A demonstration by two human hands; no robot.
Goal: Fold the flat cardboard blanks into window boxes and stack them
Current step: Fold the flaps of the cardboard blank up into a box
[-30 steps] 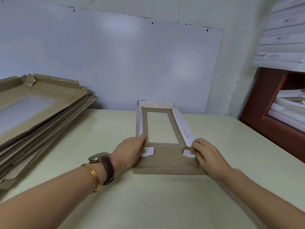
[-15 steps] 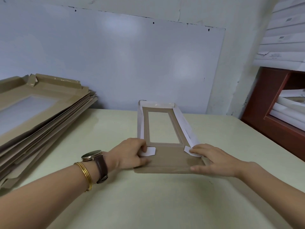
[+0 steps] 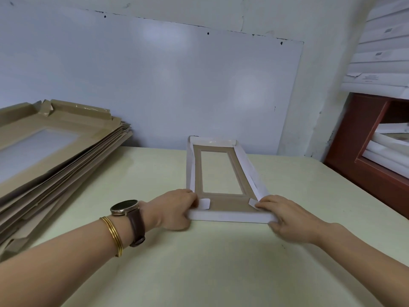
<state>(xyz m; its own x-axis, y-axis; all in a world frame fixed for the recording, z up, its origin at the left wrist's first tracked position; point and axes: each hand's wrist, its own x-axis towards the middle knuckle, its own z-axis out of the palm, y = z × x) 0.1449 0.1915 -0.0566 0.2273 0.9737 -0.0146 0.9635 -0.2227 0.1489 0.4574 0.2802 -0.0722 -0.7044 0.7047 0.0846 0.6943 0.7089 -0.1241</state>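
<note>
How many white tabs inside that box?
2: one tab by the left hand, another tab by the right hand, at near corners of the box. Others may be hidden.

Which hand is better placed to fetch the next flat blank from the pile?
Left, likely: the pile of flat brown cardboard blanks lies left of the left hand; the right hand would cross the white-walled cardboard window box.

Window box (image 3: pixel 228 206) sits mid-frame on the table (image 3: pixel 221 262), running away toward the board (image 3: pixel 155 85) on the wall behind. Left hand (image 3: pixel 174 209) grips its near left corner, right hand (image 3: pixel 285 216) its near right corner. Stack of flat blanks (image 3: pixel 66 151) at frame left, on the table; shelf unit (image 3: pixel 371 169) far right.
</note>
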